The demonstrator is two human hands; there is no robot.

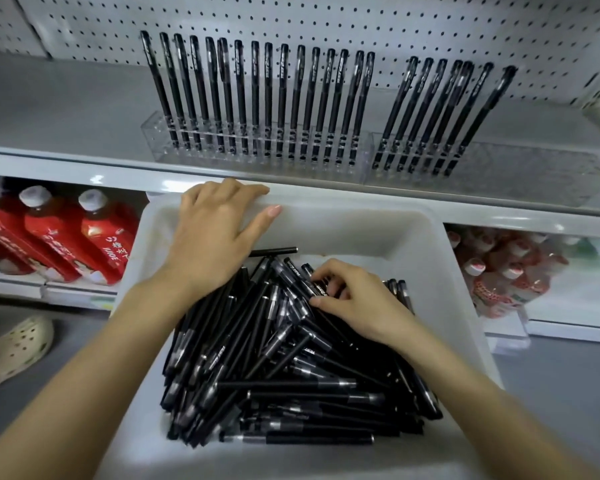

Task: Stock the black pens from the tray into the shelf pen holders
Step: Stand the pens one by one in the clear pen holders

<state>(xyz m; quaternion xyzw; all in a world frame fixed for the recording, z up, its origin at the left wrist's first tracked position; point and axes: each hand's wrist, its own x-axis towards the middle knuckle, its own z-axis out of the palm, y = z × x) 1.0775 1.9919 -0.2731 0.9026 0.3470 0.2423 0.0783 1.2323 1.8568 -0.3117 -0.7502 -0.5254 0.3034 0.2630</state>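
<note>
A white tray (378, 233) in front of me holds a heap of several black pens (274, 375). My left hand (215, 230) rests on the tray's far rim with its fingers hooked over the edge. My right hand (347, 299) is down in the heap, thumb and fingers pinching a black pen (302, 285) near its top. On the shelf above stand two clear pen holders: the left one (257, 147) is filled along its length with upright black pens, the right one (482, 164) has several pens in its left part only.
A white pegboard (326, 26) backs the shelf. Below the shelf edge stand red bottles (59, 237) at the left and small red-and-white bottles (506, 271) at the right. A beige clog (11, 348) lies on the grey floor at the lower left.
</note>
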